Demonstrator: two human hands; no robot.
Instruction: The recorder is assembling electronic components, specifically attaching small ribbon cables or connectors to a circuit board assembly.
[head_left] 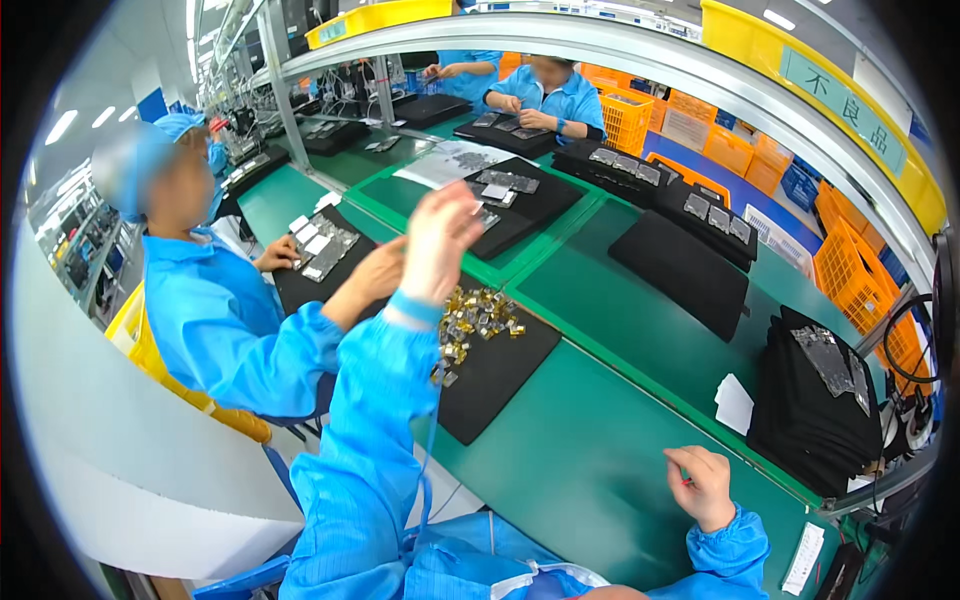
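Note:
My left hand point(445, 240) is raised over the far end of the bench with its fingers curled; whatever they hold, if anything, does not show. Below it, a heap of small gold and silver parts point(478, 322) lies on a black mat point(497, 392). Just beyond the hand are flat grey boards point(510, 182) on another black mat point(548, 203). My right hand point(705, 488) hovers above the green bench top point(590, 450) at the right. Its fingers are closed, and a tiny red bit point(687, 483) shows between them; its kind is too small to tell.
A co-worker point(215, 290) sits close at left, handling boards; another point(555, 95) works across the bench. Stacked black mats point(810, 430) carrying boards stand at right, beside white paper point(733, 403). A metal rail point(600, 62) with yellow bins point(840, 100) crosses above.

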